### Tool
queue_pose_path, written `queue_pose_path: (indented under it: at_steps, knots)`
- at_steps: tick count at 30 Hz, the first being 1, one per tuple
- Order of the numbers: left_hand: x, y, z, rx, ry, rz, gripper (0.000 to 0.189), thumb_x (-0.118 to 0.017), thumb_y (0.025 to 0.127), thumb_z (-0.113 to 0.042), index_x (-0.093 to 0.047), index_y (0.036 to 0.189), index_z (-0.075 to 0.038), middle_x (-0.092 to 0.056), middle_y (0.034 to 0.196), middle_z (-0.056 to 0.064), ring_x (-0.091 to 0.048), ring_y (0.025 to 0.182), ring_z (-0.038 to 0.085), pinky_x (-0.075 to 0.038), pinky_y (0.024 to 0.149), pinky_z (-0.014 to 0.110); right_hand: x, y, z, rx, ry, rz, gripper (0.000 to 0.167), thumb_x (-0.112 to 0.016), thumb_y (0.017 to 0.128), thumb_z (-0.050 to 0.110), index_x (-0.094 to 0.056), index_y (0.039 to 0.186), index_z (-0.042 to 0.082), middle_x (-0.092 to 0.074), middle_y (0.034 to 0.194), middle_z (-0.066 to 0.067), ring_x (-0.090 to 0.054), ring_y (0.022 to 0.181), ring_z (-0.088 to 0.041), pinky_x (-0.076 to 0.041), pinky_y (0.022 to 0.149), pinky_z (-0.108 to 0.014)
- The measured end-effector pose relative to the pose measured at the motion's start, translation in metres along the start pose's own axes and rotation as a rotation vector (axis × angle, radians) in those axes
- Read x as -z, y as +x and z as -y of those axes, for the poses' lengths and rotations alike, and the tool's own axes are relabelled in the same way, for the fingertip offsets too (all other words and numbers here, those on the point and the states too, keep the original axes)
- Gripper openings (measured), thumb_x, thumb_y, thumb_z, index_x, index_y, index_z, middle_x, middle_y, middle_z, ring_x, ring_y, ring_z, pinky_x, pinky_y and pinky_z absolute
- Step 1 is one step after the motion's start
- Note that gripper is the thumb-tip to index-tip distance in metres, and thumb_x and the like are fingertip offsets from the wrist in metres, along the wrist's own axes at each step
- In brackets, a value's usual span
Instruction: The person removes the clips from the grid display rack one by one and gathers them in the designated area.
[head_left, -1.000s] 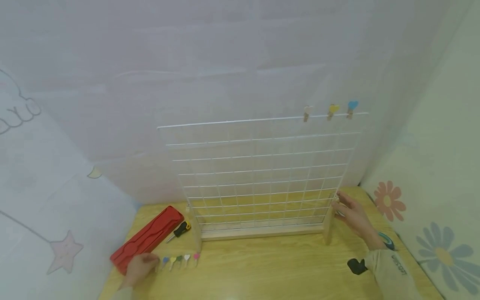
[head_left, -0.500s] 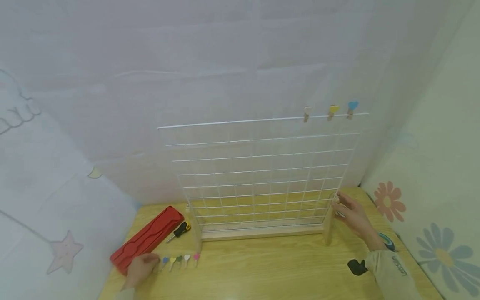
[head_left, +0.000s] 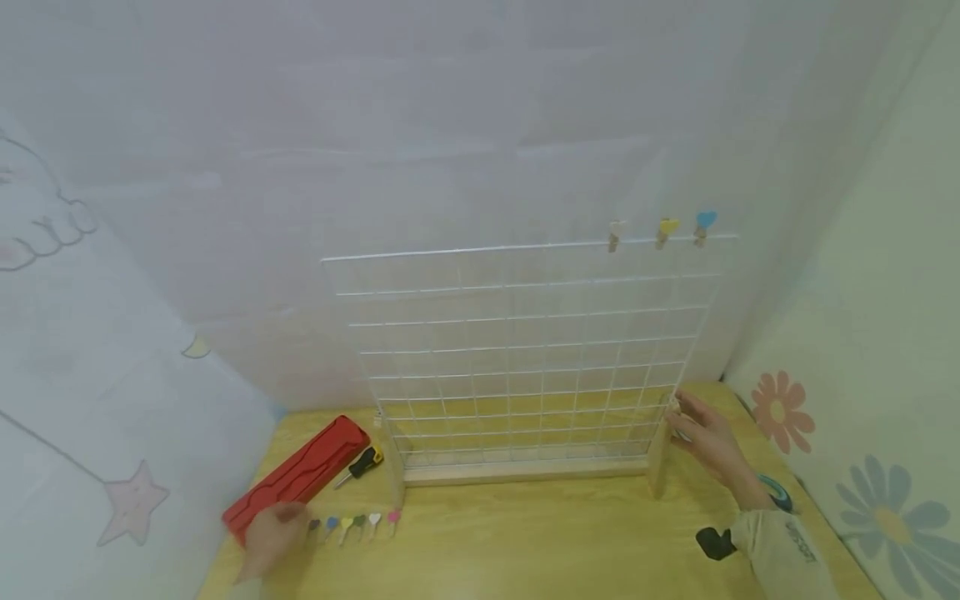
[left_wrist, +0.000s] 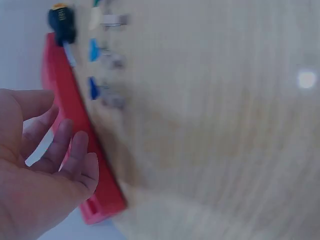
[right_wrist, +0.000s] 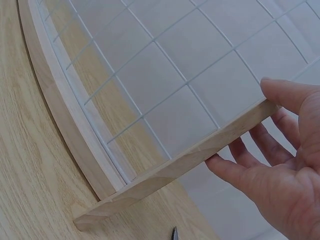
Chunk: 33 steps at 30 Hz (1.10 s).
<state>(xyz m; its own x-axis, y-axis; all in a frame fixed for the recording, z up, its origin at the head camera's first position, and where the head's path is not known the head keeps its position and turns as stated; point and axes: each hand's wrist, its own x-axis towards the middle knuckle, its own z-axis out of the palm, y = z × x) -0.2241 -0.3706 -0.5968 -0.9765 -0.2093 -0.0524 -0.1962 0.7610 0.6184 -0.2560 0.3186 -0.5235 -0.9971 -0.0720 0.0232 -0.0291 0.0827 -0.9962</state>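
Note:
My left hand (head_left: 272,537) hovers by the near end of a red tray (head_left: 307,467), its fingers loosely bent around nothing in the left wrist view. Just right of it, several small heart clothespins lie in a row on the table, from a dark one (head_left: 313,525) to a pink one (head_left: 393,517). With thumb and fingers, my right hand (right_wrist: 280,165) grips the right wooden upright (right_wrist: 185,152) of a stand. That stand holds a white wire grid (head_left: 525,358) upright. Clipped to its top wire are a pale (head_left: 615,236), a yellow (head_left: 667,229) and a blue clothespin (head_left: 705,225).
A black and yellow screwdriver (head_left: 367,461) lies between the tray and the stand's left foot. Beyond my right forearm is a teal ring-shaped object (head_left: 777,493), and a black object (head_left: 716,543) lies near the sleeve. Printed cloth walls border the table (head_left: 540,533).
My left hand has drawn back a little to the left from the row, uncovering the dark clothespin at its end. The right hand keeps its hold. The head view has tilted slightly.

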Motion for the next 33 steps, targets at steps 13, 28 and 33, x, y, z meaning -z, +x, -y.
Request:
queue_pose_path:
  at_steps: [13,28,33]
  knots:
    - [0.063,0.015,-0.104,-0.230,-0.246,-0.045,0.047,-0.062,0.093,-0.039,-0.059,0.126,-0.006,-0.067,0.112,0.015,-0.067,0.094,0.014,-0.050,0.076,0.022,-0.002,-0.003,-0.005,0.041,0.040,-0.010,0.071,-0.052,0.100,0.015,-0.006,0.148,-0.011,-0.022,0.144,-0.029,-0.056,0.100,0.005,-0.051,0.083,-0.024]
    - [0.081,-0.018,-0.278,-0.670,-0.589,0.195,0.034,-0.071,0.088,-0.010,-0.061,0.120,-0.003,-0.068,0.108,0.014,-0.067,0.093,0.015,-0.053,0.082,0.026,-0.003,-0.002,-0.003,0.051,0.049,0.001,0.071,-0.053,0.099,0.014,-0.008,0.148,-0.011,-0.043,0.122,0.009,-0.057,0.100,0.002,-0.051,0.084,-0.025]
    - [0.079,-0.020,-0.318,-0.754,-0.574,0.236,0.036,-0.071,0.086,-0.006,-0.062,0.121,-0.005,-0.067,0.110,0.011,-0.065,0.097,0.019,-0.053,0.085,0.031,-0.003,-0.003,-0.003,0.036,0.040,-0.007,0.073,-0.054,0.099,0.016,-0.007,0.149,-0.010,-0.034,0.134,-0.006,-0.057,0.100,0.003,-0.050,0.084,-0.024]
